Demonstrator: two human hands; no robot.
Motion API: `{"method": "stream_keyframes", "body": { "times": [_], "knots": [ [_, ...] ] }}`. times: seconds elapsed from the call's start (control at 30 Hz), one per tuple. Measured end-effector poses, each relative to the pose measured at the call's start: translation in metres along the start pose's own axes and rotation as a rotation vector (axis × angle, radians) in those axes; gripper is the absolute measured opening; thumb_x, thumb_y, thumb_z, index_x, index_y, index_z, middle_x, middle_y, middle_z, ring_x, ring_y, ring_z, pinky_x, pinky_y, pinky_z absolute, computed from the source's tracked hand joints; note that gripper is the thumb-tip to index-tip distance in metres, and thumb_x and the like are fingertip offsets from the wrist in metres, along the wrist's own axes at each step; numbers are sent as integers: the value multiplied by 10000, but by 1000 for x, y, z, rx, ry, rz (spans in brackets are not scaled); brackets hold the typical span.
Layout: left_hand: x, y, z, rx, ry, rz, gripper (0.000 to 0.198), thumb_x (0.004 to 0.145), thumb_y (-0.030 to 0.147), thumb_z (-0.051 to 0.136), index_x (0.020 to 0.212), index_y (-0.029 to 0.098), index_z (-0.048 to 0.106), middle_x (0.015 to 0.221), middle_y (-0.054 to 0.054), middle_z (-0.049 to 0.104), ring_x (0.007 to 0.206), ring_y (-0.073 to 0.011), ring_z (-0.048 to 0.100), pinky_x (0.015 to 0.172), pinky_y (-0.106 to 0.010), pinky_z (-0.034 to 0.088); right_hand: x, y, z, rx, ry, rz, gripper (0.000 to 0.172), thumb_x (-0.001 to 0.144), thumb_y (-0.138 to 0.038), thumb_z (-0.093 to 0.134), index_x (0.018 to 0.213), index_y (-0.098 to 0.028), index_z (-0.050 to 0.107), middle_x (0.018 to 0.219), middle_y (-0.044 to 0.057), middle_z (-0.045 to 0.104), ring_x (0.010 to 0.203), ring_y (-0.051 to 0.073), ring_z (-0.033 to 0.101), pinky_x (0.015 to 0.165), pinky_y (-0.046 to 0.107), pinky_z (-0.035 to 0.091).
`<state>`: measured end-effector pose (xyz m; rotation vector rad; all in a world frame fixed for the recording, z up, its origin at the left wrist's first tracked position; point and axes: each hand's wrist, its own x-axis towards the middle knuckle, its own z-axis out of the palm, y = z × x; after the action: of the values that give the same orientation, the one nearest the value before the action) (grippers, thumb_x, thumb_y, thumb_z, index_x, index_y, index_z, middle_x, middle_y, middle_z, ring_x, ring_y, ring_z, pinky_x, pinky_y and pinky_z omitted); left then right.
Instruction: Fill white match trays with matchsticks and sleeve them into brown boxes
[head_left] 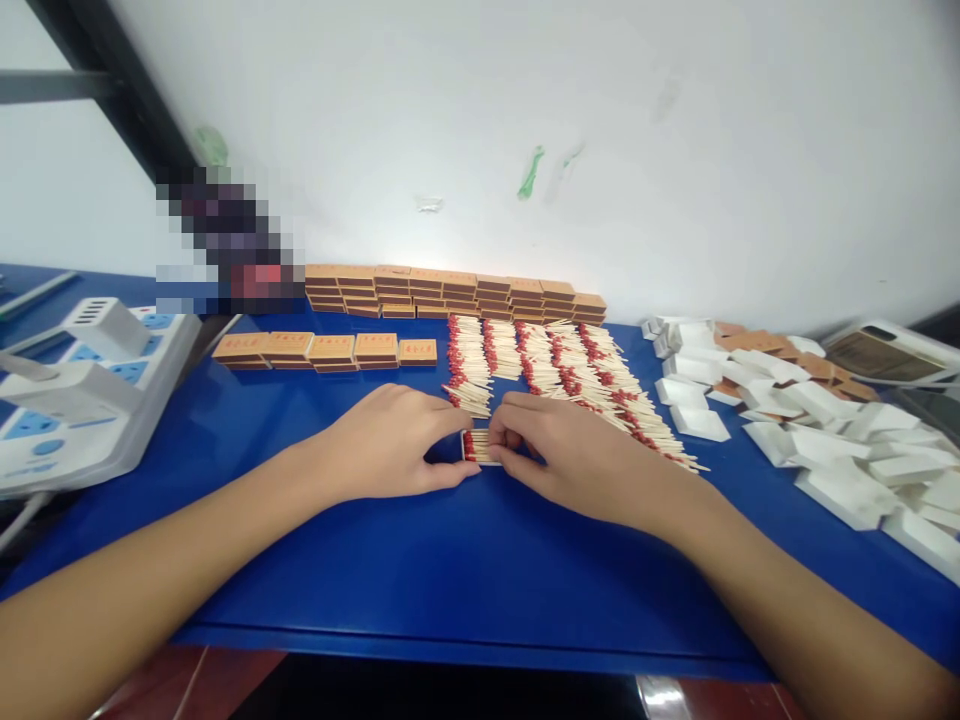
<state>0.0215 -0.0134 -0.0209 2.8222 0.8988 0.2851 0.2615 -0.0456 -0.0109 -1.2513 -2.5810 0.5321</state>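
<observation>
A small white matchbox tray point(463, 448) holding red-tipped matches point(478, 446) lies on the blue table between my two hands. My left hand point(394, 440) grips its left end, the thumb at the near edge and the fingers at the far edge. Curled over the tray's right end, my right hand point(566, 450) pinches at the matches, and its fingers hide that end. Just beyond my hands, loose matches point(540, 355) lie in several piled columns, red heads mostly to the left.
Stacked matchboxes point(442, 285) line the wall, with a shorter row point(322, 350) at left. White empty trays point(847, 430) and some orange sleeves point(780, 345) are heaped at right, near a phone point(892, 352). A power strip point(161, 400) with plugged-in adapters stands at left.
</observation>
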Motion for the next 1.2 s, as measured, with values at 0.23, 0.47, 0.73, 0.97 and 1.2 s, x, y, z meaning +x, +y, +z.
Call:
{"method": "stream_keyframes", "body": {
  "times": [0.23,0.47,0.73,0.97,1.2],
  "knots": [
    [-1,1,-2,-5,-9,14,274,980,439,663,870,188,674,748,17,677,635,-142,602,577,-303,303,0,1,-2,30,11,-13,74,1027,-228,622,956,-226,644,951,21,691,817,173,625,688,310,437],
    [-1,0,-1,-10,-1,14,262,975,438,671,889,191,691,734,17,671,611,-137,593,562,-298,300,0,1,1,41,-13,-66,126,1055,-224,585,956,-219,661,968,32,675,810,167,621,696,309,436],
    [-1,1,-1,14,-18,9,302,987,460,653,874,181,688,763,5,690,637,-145,605,577,-303,299,-1,1,-4,43,3,-75,134,1022,-182,601,971,-229,715,907,23,674,768,156,612,672,297,425],
    [-1,2,-1,7,-20,25,283,976,460,670,1000,190,750,774,10,707,667,-158,621,583,-310,294,14,25,-1,-40,294,66,136,983,-219,629,867,-210,701,739,10,621,674,166,544,625,303,368],
    [-4,11,-2,-13,-52,62,286,966,468,672,967,194,756,785,2,712,678,-167,629,600,-311,317,38,23,21,29,380,28,139,1005,-273,667,891,-200,697,842,26,664,762,167,580,701,304,403]
  ]
}}
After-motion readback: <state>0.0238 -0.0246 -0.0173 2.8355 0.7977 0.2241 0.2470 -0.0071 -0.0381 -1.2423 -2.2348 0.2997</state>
